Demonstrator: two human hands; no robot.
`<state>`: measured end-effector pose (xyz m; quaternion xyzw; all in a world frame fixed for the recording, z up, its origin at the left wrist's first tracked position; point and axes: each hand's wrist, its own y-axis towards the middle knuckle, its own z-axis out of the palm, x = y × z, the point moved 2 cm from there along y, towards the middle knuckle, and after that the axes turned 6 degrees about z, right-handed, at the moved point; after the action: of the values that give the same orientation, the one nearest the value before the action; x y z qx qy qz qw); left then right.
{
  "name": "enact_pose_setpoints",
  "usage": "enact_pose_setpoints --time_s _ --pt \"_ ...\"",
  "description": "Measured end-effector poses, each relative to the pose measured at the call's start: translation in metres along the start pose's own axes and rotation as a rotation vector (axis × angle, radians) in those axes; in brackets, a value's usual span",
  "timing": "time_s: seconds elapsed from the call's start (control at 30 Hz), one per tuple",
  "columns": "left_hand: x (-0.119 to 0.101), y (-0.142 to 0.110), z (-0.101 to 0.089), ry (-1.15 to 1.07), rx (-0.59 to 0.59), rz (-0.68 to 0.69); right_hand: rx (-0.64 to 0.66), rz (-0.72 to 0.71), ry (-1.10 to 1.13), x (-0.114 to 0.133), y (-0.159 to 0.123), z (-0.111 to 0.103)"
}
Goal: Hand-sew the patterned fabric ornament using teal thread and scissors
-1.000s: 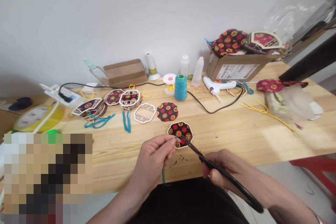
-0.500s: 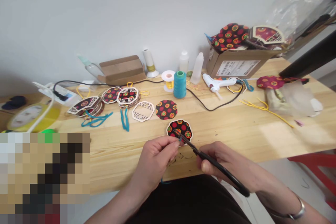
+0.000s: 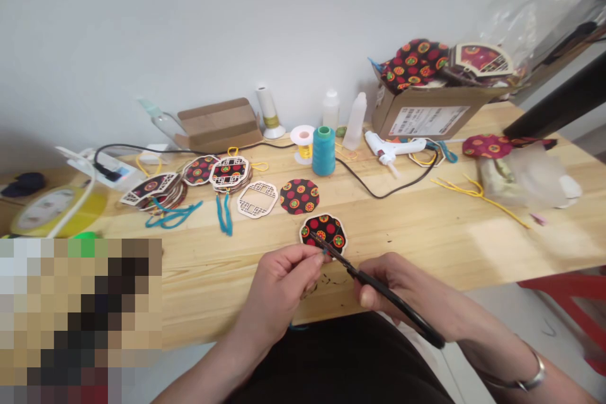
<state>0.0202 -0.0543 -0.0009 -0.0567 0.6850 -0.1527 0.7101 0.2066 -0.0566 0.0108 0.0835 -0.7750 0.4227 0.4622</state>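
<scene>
My left hand (image 3: 279, 287) pinches a short end of teal cord (image 3: 324, 252) between thumb and fingers; the rest of the cord hangs below the table edge (image 3: 297, 327). My right hand (image 3: 402, 293) grips black scissors (image 3: 374, 287), whose blades point up-left and meet the cord at my left fingertips. Just beyond the blade tips lies a round fabric-covered piece (image 3: 324, 231), black with red and yellow dots, on the wooden table (image 3: 426, 233).
Farther back lie another dotted disc (image 3: 299, 196), a wooden lattice frame (image 3: 258, 199), stacked finished ornaments (image 3: 189, 180) with teal cords, a teal thread cone (image 3: 324, 151), a glue gun (image 3: 395, 149) with black cable, glue bottles (image 3: 355, 121), a cardboard box (image 3: 428, 115) and yellow cords (image 3: 478, 197).
Both hands have drawn slightly nearer to me and together; the scissors tilted flatter and their blades came to the cord end at my left fingertips. The view shifted a little.
</scene>
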Motion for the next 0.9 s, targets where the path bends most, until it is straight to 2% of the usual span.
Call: enact_pose_setpoints --time_s 0.63,0.73,0.9 --pt "0.0015 0.0010 0.0009 -0.030 0.015 0.003 0.001 0.017 0.016 -0.0018 0.0026 -0.0021" --pt "0.0007 0.0002 0.0014 -0.049 0.007 -0.001 -0.019 0.025 0.073 -0.0034 0.0042 -0.0002" --pt "0.0024 0.0017 0.0002 -0.091 -0.025 -0.026 0.019 -0.038 0.208 -0.0037 0.0013 0.0014"
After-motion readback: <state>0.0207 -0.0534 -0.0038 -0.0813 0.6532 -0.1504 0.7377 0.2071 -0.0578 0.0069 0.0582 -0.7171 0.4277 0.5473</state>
